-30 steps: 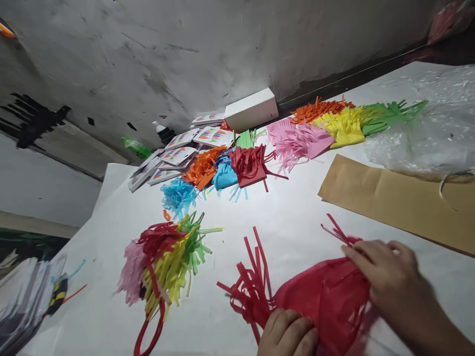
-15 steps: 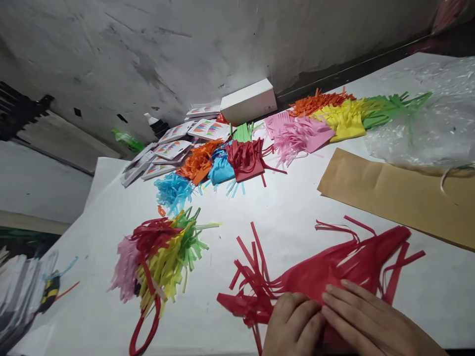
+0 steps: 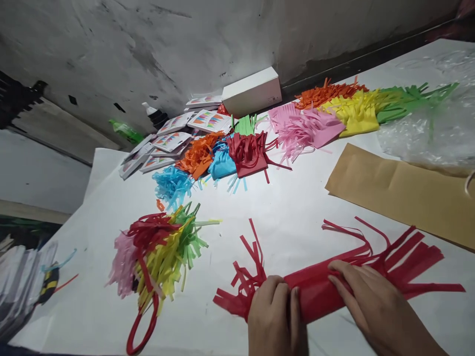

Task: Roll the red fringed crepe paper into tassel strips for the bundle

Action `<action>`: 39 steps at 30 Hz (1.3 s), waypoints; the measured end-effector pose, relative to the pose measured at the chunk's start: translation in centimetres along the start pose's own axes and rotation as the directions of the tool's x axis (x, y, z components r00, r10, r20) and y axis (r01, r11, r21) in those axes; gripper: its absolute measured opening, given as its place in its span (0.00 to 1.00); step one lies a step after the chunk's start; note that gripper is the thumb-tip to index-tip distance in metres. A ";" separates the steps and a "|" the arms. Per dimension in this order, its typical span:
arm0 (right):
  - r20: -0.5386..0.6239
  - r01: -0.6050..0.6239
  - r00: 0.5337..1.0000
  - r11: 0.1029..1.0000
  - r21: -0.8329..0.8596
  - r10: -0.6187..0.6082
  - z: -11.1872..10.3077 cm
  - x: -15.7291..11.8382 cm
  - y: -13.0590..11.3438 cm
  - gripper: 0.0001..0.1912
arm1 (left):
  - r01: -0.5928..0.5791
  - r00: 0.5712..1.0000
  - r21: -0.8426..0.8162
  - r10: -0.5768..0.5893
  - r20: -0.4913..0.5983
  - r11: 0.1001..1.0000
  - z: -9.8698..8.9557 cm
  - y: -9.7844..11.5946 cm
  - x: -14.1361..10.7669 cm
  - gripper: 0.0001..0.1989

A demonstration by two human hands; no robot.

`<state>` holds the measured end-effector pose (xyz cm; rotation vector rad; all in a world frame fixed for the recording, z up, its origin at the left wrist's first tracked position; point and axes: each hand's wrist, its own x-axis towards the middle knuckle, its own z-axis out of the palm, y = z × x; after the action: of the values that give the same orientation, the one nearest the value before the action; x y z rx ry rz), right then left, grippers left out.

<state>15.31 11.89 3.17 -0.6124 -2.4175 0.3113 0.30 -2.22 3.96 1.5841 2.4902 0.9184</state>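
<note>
A red fringed paper (image 3: pixel 326 289) is seen rolled into a loose tube on the white surface (image 3: pixel 297 207), lying at about six o'clock in the view, with cut strips fanning out from both ends. The left hand (image 3: pixel 276 316) is laid over the tube's left part, fingers curled down on it, while the right hand (image 3: pixel 371 301) is pressed flat on the right part, fingers spread and only lightly bent; neither is closed fully round the roll.

The paper is judged to be very light, thin and soft, easily creased, and the narrow strips are likely to tear or tangle if pulled. It would best be held at the uncut middle band, where the roll is firmest, rather than by the fringe.

At nine o'clock from the roll a mixed bundle of tassels (image 3: pixel 159 252) is lying, well apart from it. Toward twelve o'clock piles of coloured fringed sheets (image 3: pixel 237 153) and a white box (image 3: pixel 252 91) are set, and at two o'clock a brown paper sheet (image 3: pixel 401 193).
</note>
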 end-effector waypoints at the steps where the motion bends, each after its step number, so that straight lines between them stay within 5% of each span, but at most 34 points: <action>1: -0.004 0.001 1.000 1.000 -0.021 -0.001 0.2 0.3 -0.1 0.12 | 0.008 1.000 0.029 -0.009 0.012 1.000 0.0 0.0 0.2 0.11; 12: 0.003 0.029 1.000 0.968 -0.249 -0.029 0.5 0.6 0.5 0.11 | -0.063 0.998 0.190 0.058 0.034 0.980 -0.2 -0.7 1.8 0.11; 15: -0.001 0.203 0.978 0.962 -0.182 -0.206 -1.0 0.6 1.4 0.14 | -0.088 0.996 0.221 0.087 0.014 0.971 0.0 -0.6 2.0 0.12; 19: 0.075 0.453 0.887 0.891 0.044 -0.455 -2.1 -0.5 1.1 0.22 | -0.059 0.998 0.201 0.065 -0.024 0.978 0.0 -0.3 2.0 0.13; 22: 0.036 0.327 0.943 0.939 0.108 -0.332 -0.9 -1.8 0.4 0.23 | -0.062 0.993 0.148 0.077 -0.094 0.987 -0.4 -0.1 1.6 0.04; 26: -0.045 0.248 0.969 0.954 0.171 -0.244 0.5 -2.4 -0.3 0.17 | -0.268 0.932 0.151 0.296 -0.208 0.951 -0.6 0.0 0.6 0.10; 31: -0.063 0.226 0.974 0.956 0.189 -0.218 -0.5 -1.4 -1.1 0.20 | -0.449 0.879 0.027 0.447 -0.166 0.893 0.2 -0.4 -0.2 0.16; 35: -0.035 0.209 0.978 0.955 0.210 -0.206 -1.0 -1.9 -0.3 0.22 | -0.440 0.889 -0.010 0.434 -0.144 0.898 0.4 -1.1 -0.6 0.16; 39: 0.058 0.080 0.994 0.982 0.171 -0.091 -1.3 -2.1 0.6 0.13 | -0.256 0.962 -0.002 0.255 -0.097 0.967 -0.3 -1.0 -0.8 0.12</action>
<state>17.75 11.49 2.88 -0.4281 -2.4409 0.5006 -0.21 -3.33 3.46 1.9351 2.3689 1.0622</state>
